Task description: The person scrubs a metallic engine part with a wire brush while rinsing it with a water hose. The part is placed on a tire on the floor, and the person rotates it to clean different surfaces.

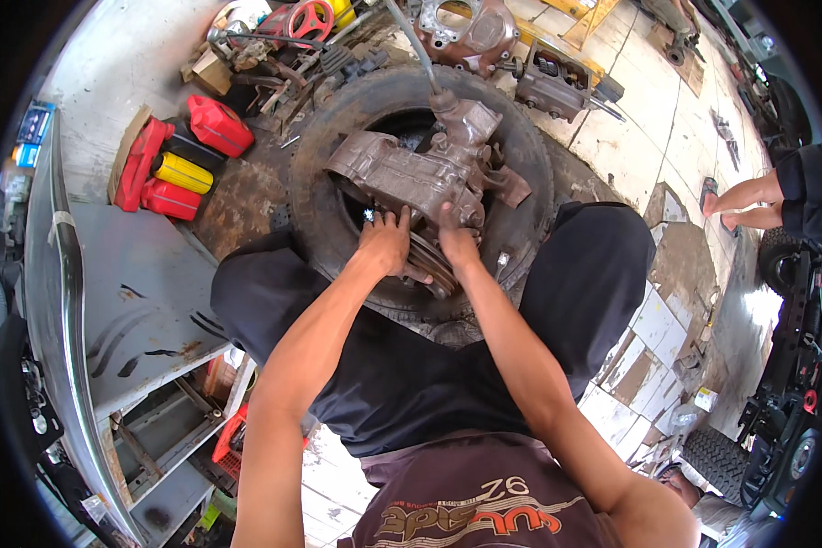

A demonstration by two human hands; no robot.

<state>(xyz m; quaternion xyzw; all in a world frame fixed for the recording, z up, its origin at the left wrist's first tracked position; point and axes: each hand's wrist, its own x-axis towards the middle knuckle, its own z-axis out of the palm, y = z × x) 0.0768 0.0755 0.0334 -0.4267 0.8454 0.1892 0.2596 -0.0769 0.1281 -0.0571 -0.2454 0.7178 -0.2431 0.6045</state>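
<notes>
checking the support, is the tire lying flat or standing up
Lying flat: the tire shows its sidewall and round opening facing up, with the casing over that opening.

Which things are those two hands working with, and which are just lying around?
In use, it seems:
- Brown metal casing, touched by the left hand and right hand
- Tyre beneath it

Probably just lying about:
- Red containers
- Yellow container
- Red basket

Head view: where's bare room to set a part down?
Grey metal top, black-smeared, between chrome trim and red canisters; pale floor tiles between small brown housing and bystander's feet. Crowded: tyre, beneath large brown casing, left hand, right hand.
</notes>
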